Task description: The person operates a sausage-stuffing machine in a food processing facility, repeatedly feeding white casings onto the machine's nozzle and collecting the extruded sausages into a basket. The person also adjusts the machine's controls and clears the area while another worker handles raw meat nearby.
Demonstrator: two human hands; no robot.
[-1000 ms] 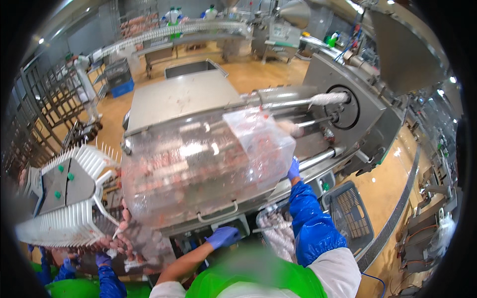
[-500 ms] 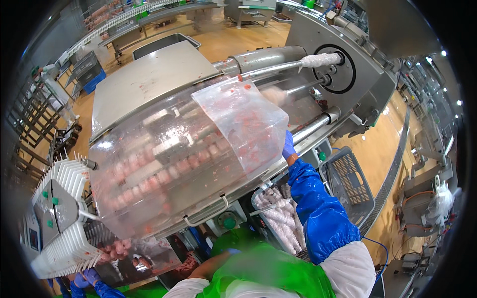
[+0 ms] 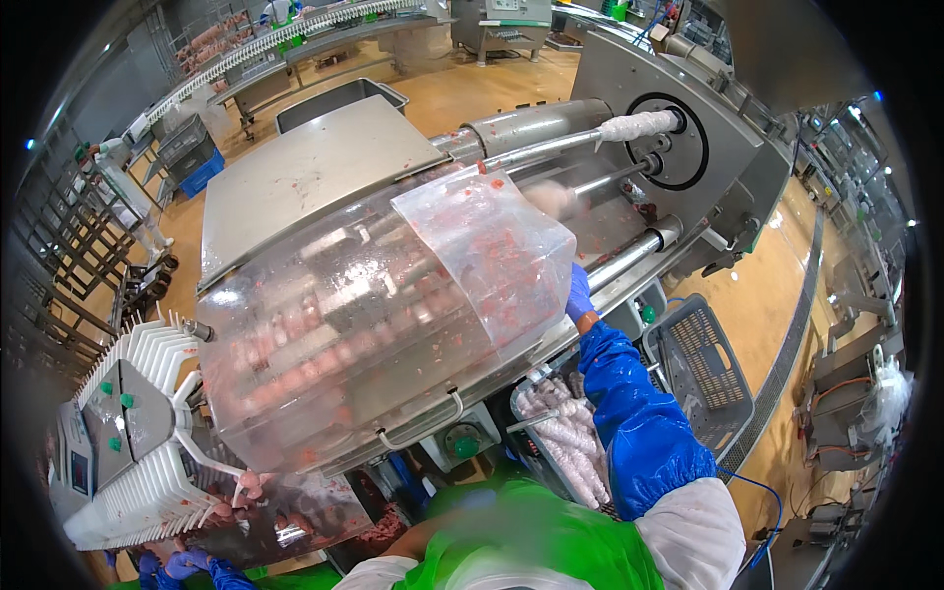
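My right hand [image 3: 578, 293], in a blue-purple glove, is at the right edge of a loose, meat-spattered plastic sheet [image 3: 511, 251]. Its fingers are partly hidden by the sheet, so I cannot see whether they grip it. The sheet lies over a long clear cover [image 3: 324, 344] on a steel sausage-filling machine. Pinkish sausage links [image 3: 295, 379] show through the cover. To the right of the sheet are steel tubes, one bearing a white ruffled casing [image 3: 639, 125]. My left forearm shows at the bottom, but that hand is hidden by my green apron.
A grey crate [image 3: 518, 413] of white ruffled casing sticks stands beside my right arm, with a grey basket [image 3: 733, 418] further right. White hooks [image 3: 123, 521] run along the left end. A co-worker's gloved hands [image 3: 182, 562] are at the lower left. A handle [image 3: 433, 423] juts from the cover.
The view has shifted slightly, moving most things right. My right hand stays by the sheet's edge. At the lower left, the hooks and the links near them have changed position.
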